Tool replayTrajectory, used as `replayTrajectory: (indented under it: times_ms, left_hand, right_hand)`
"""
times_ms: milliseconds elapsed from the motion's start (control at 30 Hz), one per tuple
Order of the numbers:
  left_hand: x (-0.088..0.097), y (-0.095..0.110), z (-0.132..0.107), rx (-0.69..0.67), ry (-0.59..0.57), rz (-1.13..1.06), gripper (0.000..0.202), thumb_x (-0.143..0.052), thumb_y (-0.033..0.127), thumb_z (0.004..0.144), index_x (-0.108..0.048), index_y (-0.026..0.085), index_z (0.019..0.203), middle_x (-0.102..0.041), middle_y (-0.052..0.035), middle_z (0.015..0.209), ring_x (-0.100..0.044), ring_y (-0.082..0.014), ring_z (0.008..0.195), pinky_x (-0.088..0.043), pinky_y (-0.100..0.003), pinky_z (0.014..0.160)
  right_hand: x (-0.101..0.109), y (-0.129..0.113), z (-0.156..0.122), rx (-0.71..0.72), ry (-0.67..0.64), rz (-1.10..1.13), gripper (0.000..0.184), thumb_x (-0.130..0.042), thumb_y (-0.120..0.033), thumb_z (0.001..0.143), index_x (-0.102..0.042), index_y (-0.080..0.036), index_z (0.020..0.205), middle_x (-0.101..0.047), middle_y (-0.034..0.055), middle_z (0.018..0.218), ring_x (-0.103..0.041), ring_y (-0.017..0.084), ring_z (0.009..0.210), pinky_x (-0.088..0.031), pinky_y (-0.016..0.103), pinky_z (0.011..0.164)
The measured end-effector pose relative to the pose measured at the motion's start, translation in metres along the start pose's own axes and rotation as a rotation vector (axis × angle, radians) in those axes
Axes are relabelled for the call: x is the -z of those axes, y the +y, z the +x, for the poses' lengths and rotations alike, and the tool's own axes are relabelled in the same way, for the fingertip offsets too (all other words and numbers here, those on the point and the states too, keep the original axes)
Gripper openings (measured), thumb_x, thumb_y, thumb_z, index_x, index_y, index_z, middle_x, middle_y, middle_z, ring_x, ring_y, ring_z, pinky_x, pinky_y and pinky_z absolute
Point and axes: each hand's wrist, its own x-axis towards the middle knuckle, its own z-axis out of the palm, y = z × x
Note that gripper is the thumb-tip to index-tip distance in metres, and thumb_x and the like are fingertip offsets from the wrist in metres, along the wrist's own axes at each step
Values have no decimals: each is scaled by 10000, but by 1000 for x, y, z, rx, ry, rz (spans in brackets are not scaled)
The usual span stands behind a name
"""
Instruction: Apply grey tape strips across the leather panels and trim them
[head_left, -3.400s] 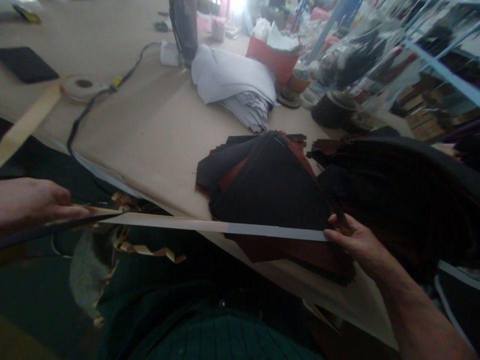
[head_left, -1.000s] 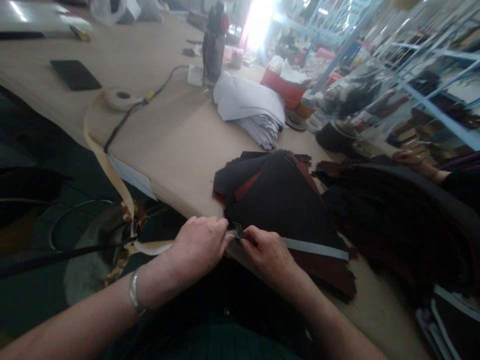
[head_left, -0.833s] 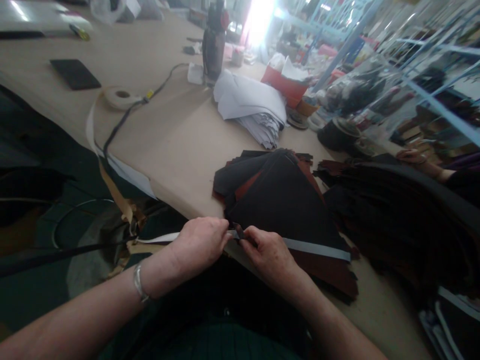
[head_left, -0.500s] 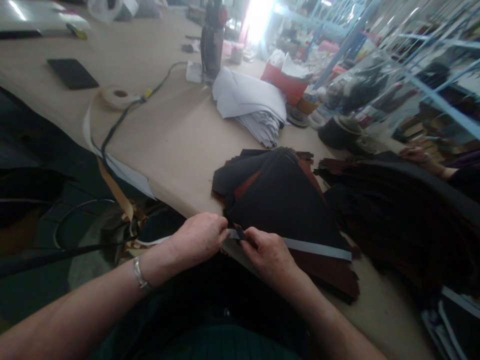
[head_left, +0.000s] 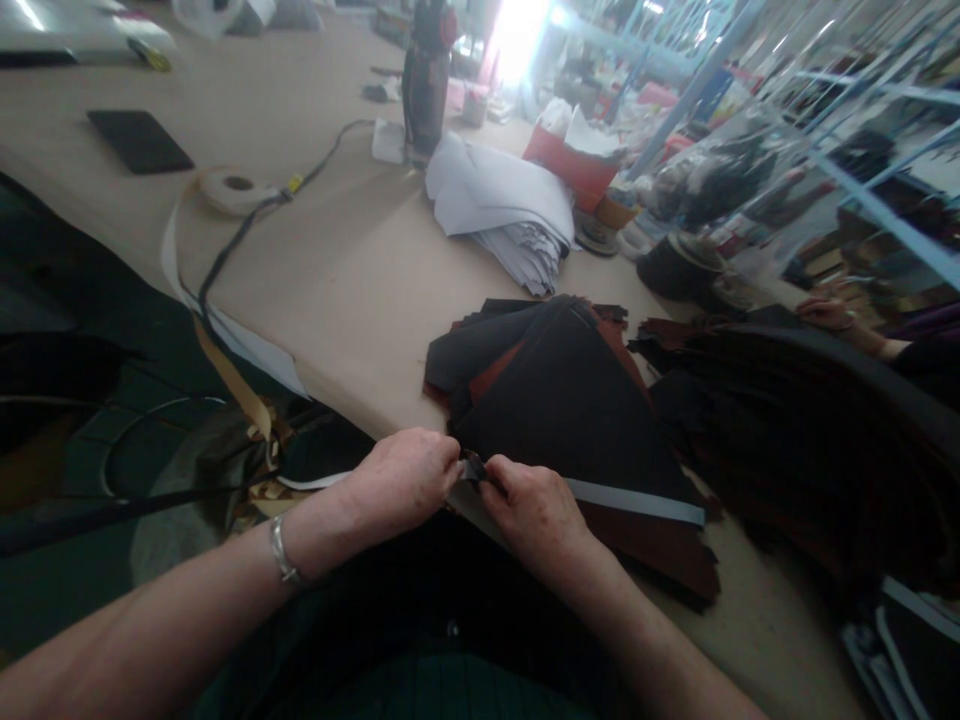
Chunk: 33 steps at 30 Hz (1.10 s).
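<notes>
A stack of black pieces with reddish-brown undersides (head_left: 555,400) lies fanned at the table's near edge. White tape (head_left: 637,500) runs along the lower edge of the top piece and passes under my right hand (head_left: 536,510), whose fingers are pinched on it at the left corner. Just left of that, my left hand (head_left: 409,475) is closed on the same tape, its thumb and fingertips together. A short stretch of tape and a small dark bit, too small to name, show between the hands. More white tape trails left, behind my left wrist.
A tape roll (head_left: 238,190), a black cord (head_left: 232,250) and a dark flat rectangle (head_left: 141,140) lie at left. White sheets (head_left: 499,195) are stacked behind the dark pieces. A bigger dark stack (head_left: 787,430) is at right, near another person's hand (head_left: 825,312).
Both hands stay almost in place. The small dark bit between my fingertips has tilted and sits nearer my left fingers; my left hand has shifted very slightly right.
</notes>
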Motion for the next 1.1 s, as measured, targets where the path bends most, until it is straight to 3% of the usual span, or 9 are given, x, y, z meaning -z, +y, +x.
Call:
replayTrajectory:
  times_ms: [267,400,500,600,767,867,967,1033,1100]
  left_hand:
    - [-8,20,-9,-157,1,-91,243,-459,158,855,-575,155,642,-549,4,602,-481,-117,557,-331,-236,538]
    - [-10,11,-25,-234,137,-328,312,-427,231,882,-478,168,580,-431,46,539,-384,-85,500,-299,-198,491]
    - [-12,-9,-34,-179,268,-483,308,-437,261,856,-451,175,561,-380,53,520,-361,-83,484,-278,-194,462]
    - [-12,-20,-40,-200,272,-519,318,-436,295,868,-495,171,581,-423,38,567,-412,-90,515,-323,-193,483]
    - [-17,0,-30,-410,140,-553,260,-436,254,870,-595,167,685,-625,-50,924,-564,-117,735,-438,-213,659]
    - [-23,10,-17,-368,110,-576,305,-424,292,864,-567,170,624,-635,-54,937,-558,-119,716,-438,-216,649]
    - [-31,1,-6,-265,86,-628,394,-439,448,843,-547,181,575,-591,-33,729,-490,-123,590,-412,-225,549]
    - [-39,-14,-1,-164,38,-709,440,-471,589,800,-617,201,655,-559,-15,654,-472,-138,575,-416,-236,529]
    - [-47,-30,0,-55,7,-825,503,-478,688,751,-647,221,669,-531,-3,594,-476,-149,566,-419,-243,516]
  right_hand:
    - [-3,-1,3,40,-25,-13,131,-489,-218,924,-614,-187,901,-709,59,850,-660,208,740,-249,284,541]
    - [-2,2,1,82,-12,74,73,-553,-208,883,-611,-175,912,-695,71,837,-640,204,724,-297,269,560]
    - [4,11,-13,166,69,357,109,-510,-160,877,-591,-172,805,-658,39,782,-600,166,704,-352,260,613]
    - [14,27,-30,108,118,793,166,-495,-230,880,-547,-182,730,-577,-9,669,-542,129,631,-379,244,601]
    - [16,39,-29,-65,-6,1570,230,-596,-408,817,-548,-187,857,-667,58,969,-635,181,896,-472,319,817]
    - [9,39,-21,-175,-38,1824,378,-721,-422,689,-444,-209,835,-672,86,1031,-657,217,938,-487,360,820]
    - [8,59,-23,-205,53,1809,440,-703,-501,690,-394,-223,834,-686,53,861,-675,190,725,-502,305,644]
    - [13,84,-31,-172,185,1653,408,-633,-554,746,-404,-222,809,-627,-13,670,-564,120,479,-409,223,475]
    - [21,114,-39,-180,358,1430,366,-608,-541,767,-441,-216,774,-519,-60,554,-418,80,395,-306,203,420]
